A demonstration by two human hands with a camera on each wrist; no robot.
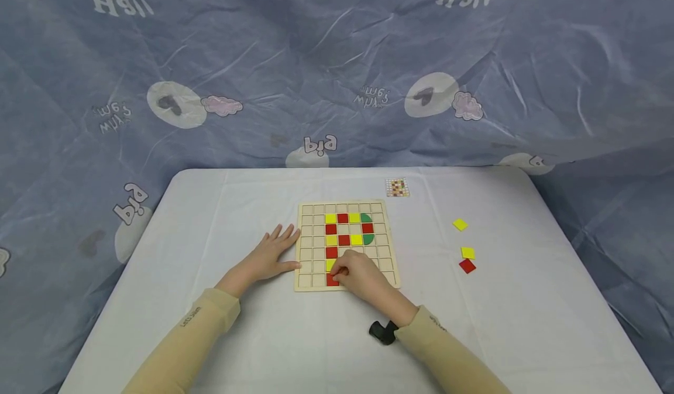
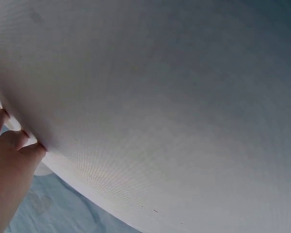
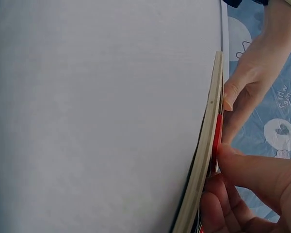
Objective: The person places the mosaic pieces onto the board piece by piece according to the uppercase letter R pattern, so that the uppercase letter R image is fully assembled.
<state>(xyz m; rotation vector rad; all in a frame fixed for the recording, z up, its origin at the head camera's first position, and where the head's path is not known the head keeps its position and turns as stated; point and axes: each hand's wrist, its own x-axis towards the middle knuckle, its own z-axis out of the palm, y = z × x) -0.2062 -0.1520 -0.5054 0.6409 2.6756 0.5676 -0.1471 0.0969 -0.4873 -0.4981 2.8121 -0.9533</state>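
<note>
A wooden grid board (image 1: 387, 263) lies on the white table, with red, yellow and green pieces set in its cells, forming a P-like shape. My left hand (image 1: 271, 254) is spread flat at the board's left edge, fingers straight and thumb touching the rim. My right hand (image 1: 359, 274) is over the board's lower part, fingers curled, thumb and fingertips at a red square tile (image 1: 332, 280) in the bottom row. In the right wrist view the thumb (image 3: 237, 162) meets one end of that red tile (image 3: 217, 141). Some cells are hidden under the right hand.
To the right lie two loose yellow tiles (image 1: 467, 253) and a red tile (image 1: 467, 266). A small pattern card (image 1: 397, 187) lies beyond the board. A black object (image 1: 382, 332) is beside the right forearm. Patterned blue cloth (image 1: 295, 60) hangs behind the table.
</note>
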